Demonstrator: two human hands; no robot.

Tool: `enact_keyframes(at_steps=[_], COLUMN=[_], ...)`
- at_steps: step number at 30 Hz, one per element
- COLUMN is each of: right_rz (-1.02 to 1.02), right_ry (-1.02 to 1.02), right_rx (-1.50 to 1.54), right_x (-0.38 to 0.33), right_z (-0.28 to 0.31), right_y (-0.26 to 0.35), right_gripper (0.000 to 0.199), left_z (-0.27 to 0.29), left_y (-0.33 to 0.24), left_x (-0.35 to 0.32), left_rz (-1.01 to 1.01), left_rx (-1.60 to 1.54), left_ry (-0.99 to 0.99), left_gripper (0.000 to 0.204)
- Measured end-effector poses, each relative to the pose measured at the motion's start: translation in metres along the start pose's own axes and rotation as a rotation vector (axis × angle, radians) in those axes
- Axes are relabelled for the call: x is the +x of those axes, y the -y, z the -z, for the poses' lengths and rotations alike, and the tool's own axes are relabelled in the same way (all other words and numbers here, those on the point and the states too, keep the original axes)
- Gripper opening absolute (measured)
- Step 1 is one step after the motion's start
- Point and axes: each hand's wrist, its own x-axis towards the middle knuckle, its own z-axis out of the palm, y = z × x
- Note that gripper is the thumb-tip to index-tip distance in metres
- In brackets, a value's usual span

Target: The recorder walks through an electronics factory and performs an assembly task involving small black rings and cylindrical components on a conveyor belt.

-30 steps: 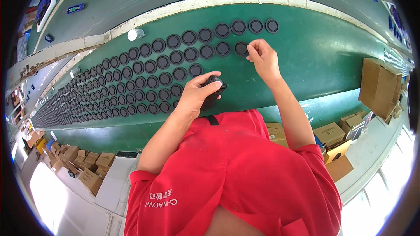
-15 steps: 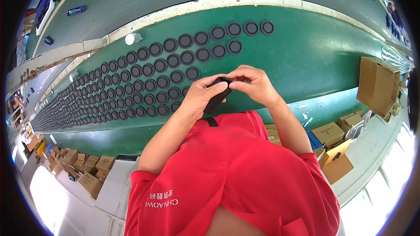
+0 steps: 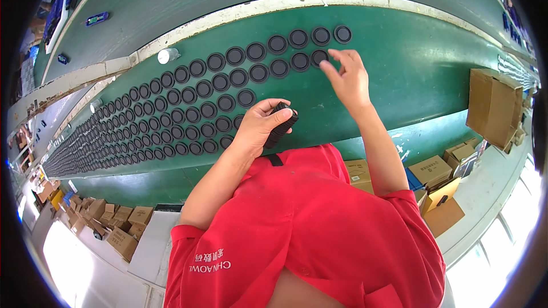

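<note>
Several rows of round black caps (image 3: 258, 73) with raised rims lie on the green table, running from near the middle off to the far left. My left hand (image 3: 260, 125) is closed around a stack of the same caps (image 3: 279, 128), just in front of my body. Beyond it, my right hand (image 3: 349, 80) is over the table with thumb and fingers apart. Its thumb and fingertips are right beside the end cap (image 3: 319, 57) of the second row, which lies flat on the table. I cannot tell whether they touch it.
The green table (image 3: 411, 51) has a pale worn rail (image 3: 274, 3) along its far side. A small white bottle (image 3: 168, 55) stands near that rail. An open cardboard box (image 3: 494, 105) is at the right end. More cartons (image 3: 429, 172) are at lower right and lower left.
My right hand has left the stack and moved away from me over the rows. One more cap now lies at the right end of the second row. My left hand still grips the stack.
</note>
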Motion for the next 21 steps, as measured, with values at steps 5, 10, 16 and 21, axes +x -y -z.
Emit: enact_keyframes(at_steps=[5,10,16,21], right_rz=[-0.145,-0.364,0.09,-0.379], right_ry=[0.666,0.746,0.536,0.092], right_rx=[0.701,1.042,0.492,0.458], right_x=[-0.041,-0.049,-0.044,-0.012], right_z=[0.013,0.009,0.027,0.032], right_y=[0.033,0.03,0.032,-0.01], right_gripper=[0.03,0.016,0.006,0.009], left_z=[-0.003,-0.007,-0.016,-0.025], left_y=[-0.002,-0.005,0.0,-0.003], left_x=[0.0,-0.001,0.005,0.008], left_rz=[0.022,0.086,0.066,0.055], left_rx=[0.021,0.018,0.051,0.059], left_ry=[0.051,0.147,0.088,-0.009], left_gripper=[0.036,0.038,0.036,0.036])
